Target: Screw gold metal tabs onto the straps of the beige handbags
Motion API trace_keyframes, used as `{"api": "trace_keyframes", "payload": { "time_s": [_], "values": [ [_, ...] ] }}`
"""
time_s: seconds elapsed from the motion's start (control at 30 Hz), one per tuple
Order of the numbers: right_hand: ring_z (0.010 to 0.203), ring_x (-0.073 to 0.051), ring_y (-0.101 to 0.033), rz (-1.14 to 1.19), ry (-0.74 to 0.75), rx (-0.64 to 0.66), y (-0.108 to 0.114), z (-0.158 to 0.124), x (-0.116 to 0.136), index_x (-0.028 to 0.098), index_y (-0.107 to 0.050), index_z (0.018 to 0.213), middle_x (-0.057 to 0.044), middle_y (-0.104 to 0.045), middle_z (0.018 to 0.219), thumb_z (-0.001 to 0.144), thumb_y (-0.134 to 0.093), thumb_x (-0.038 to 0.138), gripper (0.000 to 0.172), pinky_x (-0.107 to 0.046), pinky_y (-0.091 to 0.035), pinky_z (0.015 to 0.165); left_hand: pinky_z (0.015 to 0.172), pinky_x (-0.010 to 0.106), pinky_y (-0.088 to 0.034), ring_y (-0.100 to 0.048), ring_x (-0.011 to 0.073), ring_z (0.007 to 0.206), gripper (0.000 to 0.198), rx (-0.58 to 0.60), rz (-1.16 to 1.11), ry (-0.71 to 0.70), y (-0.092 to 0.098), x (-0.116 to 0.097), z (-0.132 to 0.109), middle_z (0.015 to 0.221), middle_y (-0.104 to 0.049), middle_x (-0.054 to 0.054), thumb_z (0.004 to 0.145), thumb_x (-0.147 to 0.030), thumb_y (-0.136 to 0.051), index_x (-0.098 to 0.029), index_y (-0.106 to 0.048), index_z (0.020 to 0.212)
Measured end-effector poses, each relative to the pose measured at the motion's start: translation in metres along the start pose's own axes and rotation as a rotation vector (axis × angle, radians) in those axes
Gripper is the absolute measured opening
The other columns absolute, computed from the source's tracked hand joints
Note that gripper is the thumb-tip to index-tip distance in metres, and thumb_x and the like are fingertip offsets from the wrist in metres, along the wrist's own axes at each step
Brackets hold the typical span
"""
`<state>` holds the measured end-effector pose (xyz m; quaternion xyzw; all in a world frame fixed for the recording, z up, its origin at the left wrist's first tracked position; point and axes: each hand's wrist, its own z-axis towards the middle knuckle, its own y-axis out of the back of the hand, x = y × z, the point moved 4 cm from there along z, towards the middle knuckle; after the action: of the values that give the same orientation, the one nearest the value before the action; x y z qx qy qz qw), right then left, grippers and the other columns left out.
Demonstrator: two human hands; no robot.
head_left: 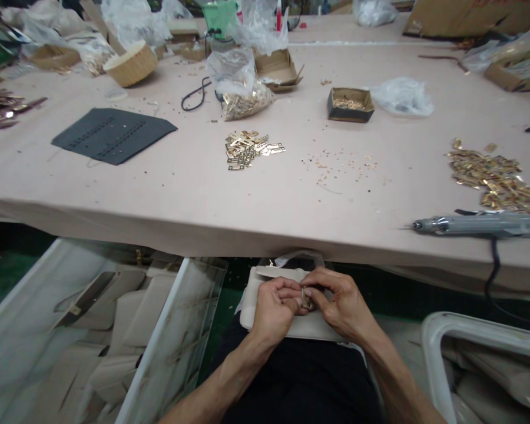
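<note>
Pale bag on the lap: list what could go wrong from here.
The small metal piece between the left hand and right hand might slip and drop. It could also scratch the pale bag beneath. The electric screwdriver lies near the edge of the table, its cord hanging down, so a snag might pull it off.

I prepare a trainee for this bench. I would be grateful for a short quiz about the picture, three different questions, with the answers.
1. Which of these lies nearest to the screwdriver?
a) the dark sheet
b) the right gold heap
c) the small dark box
2. True or false: its tip points to the right of the picture.
3. Over what are the left hand and right hand working?

Key: 1. b. 2. False; it points left. 3. The beige bag, with fingers on a small metal piece.
</note>
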<state>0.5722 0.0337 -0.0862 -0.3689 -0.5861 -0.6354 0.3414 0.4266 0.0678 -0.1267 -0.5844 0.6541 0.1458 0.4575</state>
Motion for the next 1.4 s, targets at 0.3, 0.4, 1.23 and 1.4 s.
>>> {"api": "trace_keyframes", "payload": {
  "time_s": [0.3,0.4,1.23,1.4],
  "values": [
    [0.082,-0.019,-0.068,0.000,-0.016,-0.025,-0.004,0.003,-0.005,0.024,-0.075,0.090,-0.002,-0.072,0.088,0.087,-0.065,0.012,0.016,-0.031,-0.052,0.078,0.057,0.029,-0.061,-0.072,0.0201,0.056,0.038,-0.026,-0.083,0.024,0.001,0.000,0.000,0.067,-0.074,0.008,0.059,-0.025,-0.090,-0.009,-0.067,0.083],
    [0.092,-0.021,-0.069,-0.014,0.040,-0.111,-0.007,-0.002,-0.004,0.023,-0.075,0.091,-0.005,-0.073,0.099,0.090,-0.065,0.014,0.013,-0.034,-0.054,0.085,0.057,0.030,-0.062,-0.071,0.0196,0.055,0.038,-0.101,-0.100,0.036,0.003,0.002,0.001,0.064,-0.073,0.006,0.056,-0.021,-0.091,-0.009,-0.066,0.082],
    [0.091,-0.022,-0.067,0.129,0.152,-0.290,0.010,-0.015,0.018,0.023,-0.070,0.102,-0.007,-0.070,0.099,0.099,-0.056,0.019,0.015,-0.036,-0.054,0.082,0.054,0.025,-0.054,-0.069,0.0169,0.061,0.036,0.102,0.299,-0.343,-0.025,-0.037,-0.015,0.108,-0.074,0.010,0.090,-0.038,-0.069,-0.023,-0.074,0.122],
    [0.092,-0.023,-0.066,0.102,0.172,-0.358,0.011,-0.018,0.019,0.024,-0.072,0.106,-0.008,-0.069,0.099,0.097,-0.058,0.017,0.018,-0.037,-0.055,0.081,0.054,0.026,-0.056,-0.069,0.0196,0.063,0.036,0.132,0.237,-0.297,-0.026,-0.028,-0.003,0.087,-0.076,0.008,0.089,-0.040,-0.070,-0.019,-0.076,0.118]
  ]
}}
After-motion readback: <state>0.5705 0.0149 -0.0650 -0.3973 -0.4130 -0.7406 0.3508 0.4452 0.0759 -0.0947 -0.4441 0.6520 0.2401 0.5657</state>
